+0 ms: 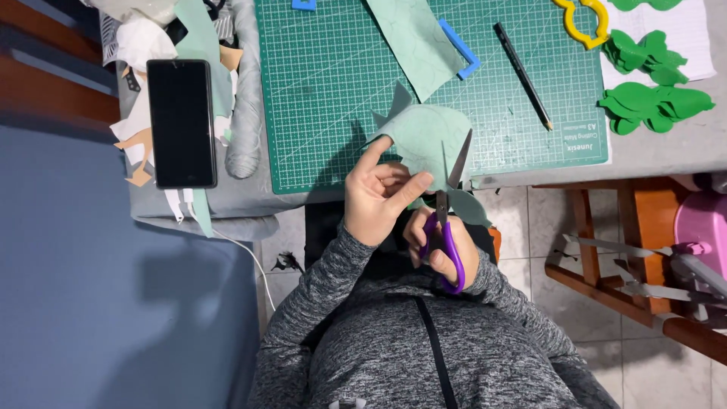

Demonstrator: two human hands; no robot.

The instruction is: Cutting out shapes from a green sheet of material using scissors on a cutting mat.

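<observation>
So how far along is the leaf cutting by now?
Done: two piles of dark green cut-out shapes lie right of the cutting mat. In hand: the left hand holds a pale green sheet while the right hand works purple-handled scissors into it. Left: another pale green sheet with traced outlines lies uncut on the mat.

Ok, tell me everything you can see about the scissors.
The scissors have purple plastic loop handles and grey metal blades, open in a narrow V with tips pointing up towards the green cutting mat. The right hand grips the handles. The blades bite into a pale green paper sheet, which the left hand holds.
</observation>
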